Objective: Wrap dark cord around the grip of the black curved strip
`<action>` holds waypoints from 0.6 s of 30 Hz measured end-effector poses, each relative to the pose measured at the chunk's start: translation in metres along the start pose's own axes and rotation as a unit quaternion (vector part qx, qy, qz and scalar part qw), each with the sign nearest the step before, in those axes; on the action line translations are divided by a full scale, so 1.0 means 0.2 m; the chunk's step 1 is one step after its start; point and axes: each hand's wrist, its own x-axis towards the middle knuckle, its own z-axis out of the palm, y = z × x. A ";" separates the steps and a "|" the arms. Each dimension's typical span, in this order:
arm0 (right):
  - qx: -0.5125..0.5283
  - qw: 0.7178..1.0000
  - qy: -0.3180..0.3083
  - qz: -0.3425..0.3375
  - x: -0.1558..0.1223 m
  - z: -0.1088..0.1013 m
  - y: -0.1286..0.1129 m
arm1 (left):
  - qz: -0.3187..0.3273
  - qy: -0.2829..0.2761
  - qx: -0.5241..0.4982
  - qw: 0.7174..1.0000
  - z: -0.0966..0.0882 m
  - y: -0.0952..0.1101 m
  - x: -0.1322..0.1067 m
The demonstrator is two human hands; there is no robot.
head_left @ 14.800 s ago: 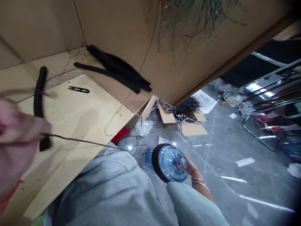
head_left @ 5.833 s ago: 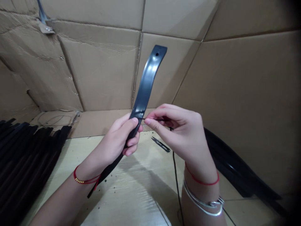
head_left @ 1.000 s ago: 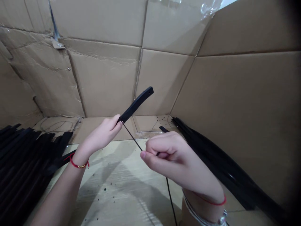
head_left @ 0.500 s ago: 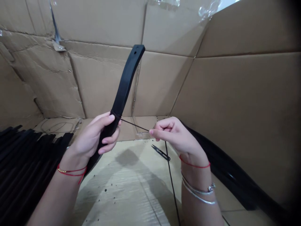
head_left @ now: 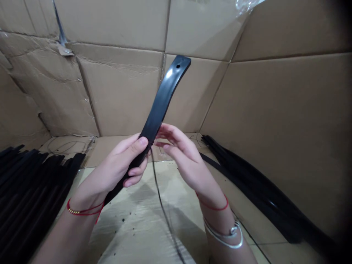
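Left hand [head_left: 117, 165] clenched around the lower part of a flat black strip [head_left: 162, 102], thumb across its face, fingers curled behind it. Strip's lower end projects below the hand; its upper end, curved and pierced by a small hole, stands tilted up and to the right. Right hand [head_left: 180, 161] grasps nothing: fingers loosely spread, fingertips [head_left: 164, 145] just beside the strip, contact not determinable. A thin black cord [head_left: 162, 205] is wrapped on the strip just above the left thumb and hangs down between the hands. Red string bracelets [head_left: 82, 211] on both wrists, a silver bangle [head_left: 222, 234] on the right. Below lies a pale wood-grain board [head_left: 143, 227], speckled with dark bits. Bundles of black strips lie on its left [head_left: 30, 187] and right [head_left: 264, 194]. Beyond stands a corrugated cardboard wall [head_left: 118, 95], a loose coil of thin wire [head_left: 66, 146] at its foot
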 end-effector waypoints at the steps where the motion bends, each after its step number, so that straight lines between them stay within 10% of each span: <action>1: 0.061 0.998 0.018 0.020 -0.01 0.04 -0.03 | 0.006 0.010 0.005 1.000 0.00 0.01 -0.01; 8: 0.182 0.969 0.104 0.128 -0.06 0.25 -0.07 | 0.015 0.076 0.082 0.994 0.01 0.01 -0.02; 18: 0.217 0.963 0.108 0.120 -0.01 0.16 -0.05 | 0.009 0.030 0.072 0.997 0.01 0.00 0.00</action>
